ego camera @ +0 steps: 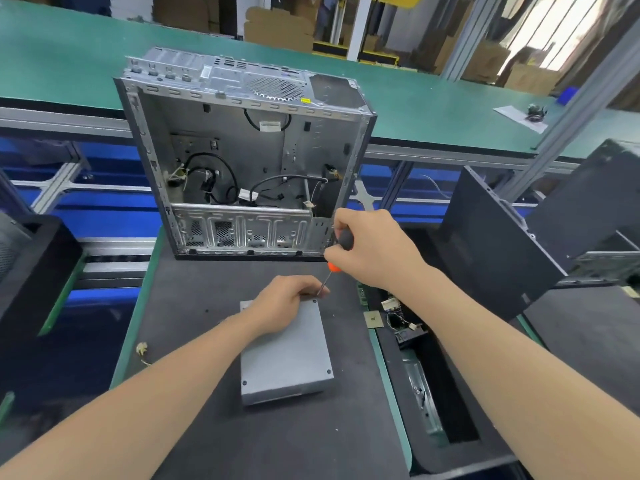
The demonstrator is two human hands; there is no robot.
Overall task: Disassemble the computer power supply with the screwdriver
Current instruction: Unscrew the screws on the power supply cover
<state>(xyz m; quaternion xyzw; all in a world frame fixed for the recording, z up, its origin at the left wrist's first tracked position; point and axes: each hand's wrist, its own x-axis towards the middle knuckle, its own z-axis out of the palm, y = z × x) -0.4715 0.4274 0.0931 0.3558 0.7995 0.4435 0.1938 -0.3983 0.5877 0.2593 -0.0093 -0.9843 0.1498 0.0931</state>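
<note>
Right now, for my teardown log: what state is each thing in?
power supply: lying flat, cover on, three corner screws visible.
screwdriver: tilted, tip at the far right corner.
right hand: grips screwdriver handle.
left hand: grips power supply's far end.
computer case: side panel off, cables inside.

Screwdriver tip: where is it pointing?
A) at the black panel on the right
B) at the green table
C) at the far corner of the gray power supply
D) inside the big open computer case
C: the screwdriver in the right hand slants down to the far right corner of the power supply, by the left hand gripping that end.
</note>
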